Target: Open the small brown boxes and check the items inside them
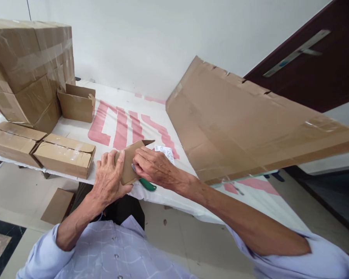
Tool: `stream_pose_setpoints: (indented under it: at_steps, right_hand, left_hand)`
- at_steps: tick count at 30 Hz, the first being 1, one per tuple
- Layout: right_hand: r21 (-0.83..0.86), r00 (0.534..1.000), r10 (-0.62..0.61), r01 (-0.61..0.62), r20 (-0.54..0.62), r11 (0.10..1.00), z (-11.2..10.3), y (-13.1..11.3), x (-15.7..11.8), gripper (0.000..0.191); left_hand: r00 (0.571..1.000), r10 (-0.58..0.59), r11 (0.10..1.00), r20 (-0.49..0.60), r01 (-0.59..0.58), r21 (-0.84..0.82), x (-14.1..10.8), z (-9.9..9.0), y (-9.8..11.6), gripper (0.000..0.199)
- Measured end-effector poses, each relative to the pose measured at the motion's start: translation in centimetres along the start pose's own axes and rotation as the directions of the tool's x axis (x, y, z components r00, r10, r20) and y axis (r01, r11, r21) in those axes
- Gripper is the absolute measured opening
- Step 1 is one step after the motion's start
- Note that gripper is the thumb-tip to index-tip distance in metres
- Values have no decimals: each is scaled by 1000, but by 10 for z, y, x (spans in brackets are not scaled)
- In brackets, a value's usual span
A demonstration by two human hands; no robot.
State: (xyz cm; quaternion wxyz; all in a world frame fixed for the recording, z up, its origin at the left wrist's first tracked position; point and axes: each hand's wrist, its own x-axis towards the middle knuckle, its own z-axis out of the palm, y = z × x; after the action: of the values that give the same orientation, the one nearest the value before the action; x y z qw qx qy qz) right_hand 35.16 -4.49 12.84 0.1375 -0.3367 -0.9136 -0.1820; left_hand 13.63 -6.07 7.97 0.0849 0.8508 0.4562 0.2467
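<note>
A small brown cardboard box [130,157] sits at the table's front edge, tilted, with a flap standing up at its far right corner. My left hand [109,174] grips its left side, fingers over the top and thumb along the near side. On the box's right part rests my right hand [149,164], its fingers curled closed. A small greyish bit shows at those fingertips; I cannot tell what it is. Just below the box lies a green curved object [147,185], partly hidden. A printed white paper slip [165,153] lies beyond my right hand.
Stacked taped cartons [26,69] stand at the left, with an open box [77,104] beside them. Closed boxes [65,155] line the front left edge of the cloth-covered table [125,93]. A large cardboard sheet [235,124] leans at the right. Another box [57,205] is on the floor.
</note>
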Motion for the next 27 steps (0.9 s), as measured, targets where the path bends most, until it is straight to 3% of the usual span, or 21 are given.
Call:
stream_pose_setpoints:
  at_steps: [4,13,27]
  right_hand:
    - [79,998,-2,7,-65,997,-2,-1,-2,27]
    - [91,985,-36,52,-168,994,2,-5,-7,32]
    - [176,989,-1,27,-147,984,-2,-5,-6,25]
  left_hand:
    - [1000,-6,1000,2,6,-15,-1,0,-3,101]
    - [1000,9,999,-3,-9,-31,0,2,-4,102]
    - [1000,17,999,10,-16,-34,0,2,-3,100]
